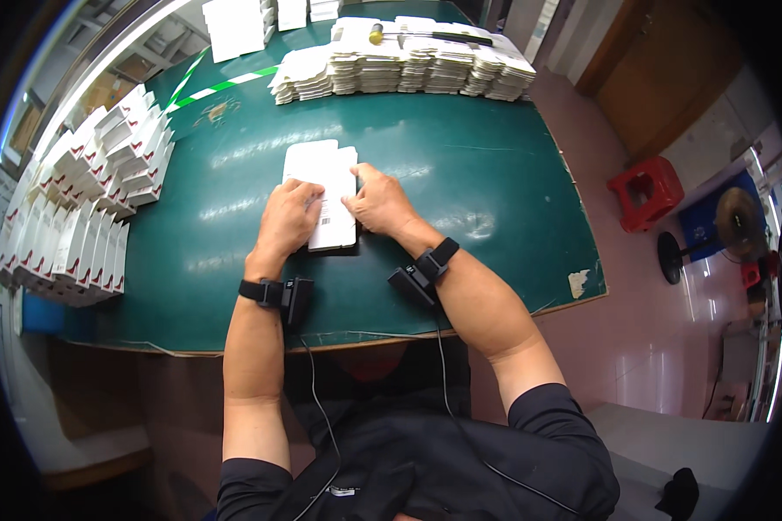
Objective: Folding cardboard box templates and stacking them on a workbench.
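Two hands press down on a flat white carton blank (326, 193) lying near the middle of the green bench (478, 174). Left hand (287, 219) lies palm down with fingers curled over the blank's left edge, gripping nothing, only pressing. Right hand (379, 201) rests flat-fingered on the blank's right edge, thumb and forefinger pointing toward the fold; it pins the card rather than closing round it. Each wrist wears a black band with a small black box (297, 300) and a thin cable running back toward the body.

Beyond the blank, at the bench's far edge, a long row of stacked flat blanks (408, 65) runs across, with a yellow-and-black tool (426, 36) lying on top of it. More white stacks (235, 26) stand further left of that row. Left of the blank, well apart, folded white boxes with red marks (117, 148) are packed in rows, a second batch (61, 252) nearer the bench's near-left corner. Nothing lies between the hands and these piles. Right of the blank, off the bench, a red stool (645, 191) and a floor fan (721, 230) stand on the pink floor (652, 347).
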Motion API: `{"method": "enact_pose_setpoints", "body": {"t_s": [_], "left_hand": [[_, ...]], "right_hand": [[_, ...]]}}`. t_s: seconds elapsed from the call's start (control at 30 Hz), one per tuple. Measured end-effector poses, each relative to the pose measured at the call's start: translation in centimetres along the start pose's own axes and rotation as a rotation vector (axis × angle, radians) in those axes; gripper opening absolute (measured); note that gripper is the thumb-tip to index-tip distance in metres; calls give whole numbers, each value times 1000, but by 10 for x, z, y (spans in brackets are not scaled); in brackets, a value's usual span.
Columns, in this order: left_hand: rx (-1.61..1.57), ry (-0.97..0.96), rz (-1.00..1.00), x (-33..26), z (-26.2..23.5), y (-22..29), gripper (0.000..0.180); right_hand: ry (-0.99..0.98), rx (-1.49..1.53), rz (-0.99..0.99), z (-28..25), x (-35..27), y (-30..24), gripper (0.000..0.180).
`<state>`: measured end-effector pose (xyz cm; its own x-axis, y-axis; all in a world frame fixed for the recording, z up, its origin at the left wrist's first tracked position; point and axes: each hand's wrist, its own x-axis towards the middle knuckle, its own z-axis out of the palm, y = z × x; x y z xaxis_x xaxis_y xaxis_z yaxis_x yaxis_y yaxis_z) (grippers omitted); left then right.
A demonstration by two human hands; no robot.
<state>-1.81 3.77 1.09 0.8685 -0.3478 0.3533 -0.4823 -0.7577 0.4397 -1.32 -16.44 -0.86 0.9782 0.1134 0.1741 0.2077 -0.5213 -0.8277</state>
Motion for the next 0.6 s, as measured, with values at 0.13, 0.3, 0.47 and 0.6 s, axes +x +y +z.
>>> {"method": "enact_pose_setpoints", "body": {"t_s": [0.13,0.3,0.47,0.6], "left_hand": [[18,0,-28,-4,-1,-3,23],[28,5,-38,-4,-1,-1,23],[47,0,-41,-4,-1,2,23],[54,7,-42,-3,0,3,22]], "right_hand": [[23,-21,-20,-1,-2,-5,51],[85,-102,-106,-1,0,1,42],[104,-83,-83,-6,5,7,32],[108,-88,-83,-7,4,8,27]]}}
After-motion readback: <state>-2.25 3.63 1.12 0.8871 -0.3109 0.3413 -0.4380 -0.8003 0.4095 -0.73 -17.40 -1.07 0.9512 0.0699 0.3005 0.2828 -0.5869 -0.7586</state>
